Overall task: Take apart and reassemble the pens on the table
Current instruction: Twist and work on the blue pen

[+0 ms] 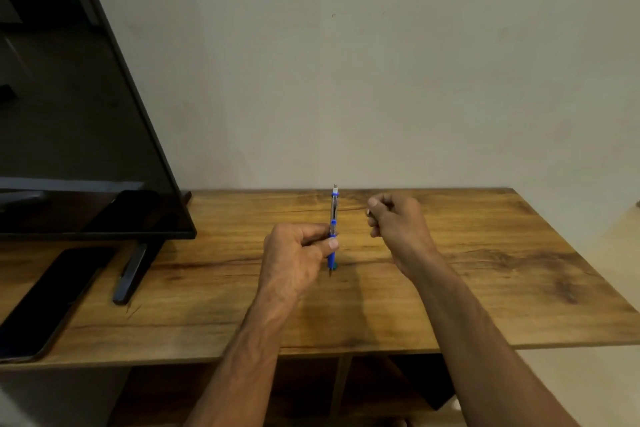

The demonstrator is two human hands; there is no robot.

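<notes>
A blue and clear pen (333, 218) stands upright over the middle of the wooden table (450, 270), tip down near the tabletop. My left hand (298, 253) grips it around the blue lower barrel, thumb pressed on the front. My right hand (398, 218) hovers to the right of the pen's upper end, apart from it, with the fingers curled in. A small pale bit shows at its fingertips; I cannot tell what it is.
A large dark TV screen (69, 114) leans at the left, with its foot (131, 274) on the table. A black phone (48, 298) lies flat at the front left. A pale wall runs behind the table. The table's front edge is near my forearms.
</notes>
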